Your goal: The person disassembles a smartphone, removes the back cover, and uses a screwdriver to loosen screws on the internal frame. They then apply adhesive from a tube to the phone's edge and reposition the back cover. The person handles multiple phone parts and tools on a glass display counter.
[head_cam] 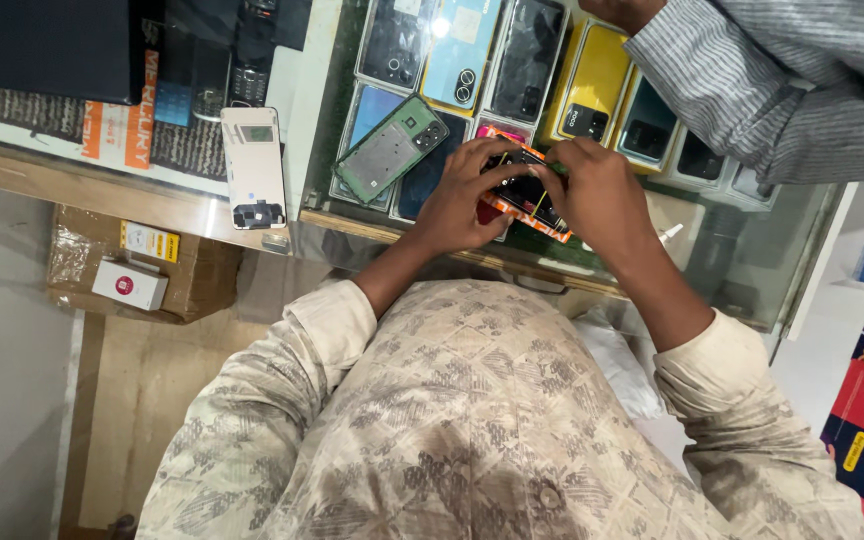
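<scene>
1. Head view, looking straight down: my left hand (457,195) and my right hand (592,195) meet over an opened phone (524,190) with an orange rim and dark insides, which sits on the glass counter (752,265) just ahead of my chest.
2. My left fingers are clamped on the phone's near-left edge, thumb and forefinger pinched at its top corner. My right fingers curl over its right end and press down; I cannot tell what, if anything, is between their tips.
3. Just left of my left hand lies a green phone back cover (392,148), tilted, and further left a white phone back (254,165). Under the glass are rows of boxed phones, a yellow box (592,85) among them.
4. Another person's striped sleeve (752,80) rests on the counter beyond my right hand, near but apart from it.
5. What could go wrong, as I judge it: the phone lies close to the counter's near edge, so a slip in my grip could tip it off towards my lap. Pressing hard on the exposed parts could crack or bend something. A nudge from the sleeve, or my left wrist sweeping sideways, could knock the green cover.
</scene>
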Available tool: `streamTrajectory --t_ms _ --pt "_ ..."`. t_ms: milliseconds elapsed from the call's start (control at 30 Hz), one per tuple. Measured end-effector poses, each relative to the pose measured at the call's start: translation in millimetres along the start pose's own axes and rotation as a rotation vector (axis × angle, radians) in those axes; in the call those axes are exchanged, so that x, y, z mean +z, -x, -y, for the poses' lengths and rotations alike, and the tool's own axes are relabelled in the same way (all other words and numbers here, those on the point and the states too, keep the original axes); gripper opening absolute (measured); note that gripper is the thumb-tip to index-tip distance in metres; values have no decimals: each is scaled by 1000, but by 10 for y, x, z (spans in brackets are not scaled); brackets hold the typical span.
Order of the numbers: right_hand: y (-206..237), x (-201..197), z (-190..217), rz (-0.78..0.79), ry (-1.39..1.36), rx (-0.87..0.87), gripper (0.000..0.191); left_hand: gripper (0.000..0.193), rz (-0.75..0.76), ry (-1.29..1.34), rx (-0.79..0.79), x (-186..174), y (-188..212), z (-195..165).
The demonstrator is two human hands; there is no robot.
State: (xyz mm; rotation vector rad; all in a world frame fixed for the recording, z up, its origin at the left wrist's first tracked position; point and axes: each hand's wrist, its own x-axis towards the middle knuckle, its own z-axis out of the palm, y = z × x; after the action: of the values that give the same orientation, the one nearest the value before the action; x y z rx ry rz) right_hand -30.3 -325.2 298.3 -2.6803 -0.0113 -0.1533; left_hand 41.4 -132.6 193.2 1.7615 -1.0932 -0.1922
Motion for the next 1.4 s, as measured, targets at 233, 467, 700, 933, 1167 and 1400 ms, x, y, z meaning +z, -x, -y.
streamTrajectory --t_ms 233,467,700,933,1167,1400 --pt "-8 50 6 5 -11 26 20 70 14 16 -28 24 33 53" --pt "-16 98 -10 27 -23 15 20 67 28 -17 -50 73 51 103" --pt "14 170 -11 86 59 -2 21 63 23 -9 -61 106 118 127" --pt "-91 225 1 107 233 -171 26 56 -90 139 -80 34 112 56" --pt "-134 278 -36 223 422 -131 27 21 -407 -54 -237 -458 452 -8" --pt "-52 309 7 187 390 -176 24 8 -529 -189 -461 -1054 662 217"
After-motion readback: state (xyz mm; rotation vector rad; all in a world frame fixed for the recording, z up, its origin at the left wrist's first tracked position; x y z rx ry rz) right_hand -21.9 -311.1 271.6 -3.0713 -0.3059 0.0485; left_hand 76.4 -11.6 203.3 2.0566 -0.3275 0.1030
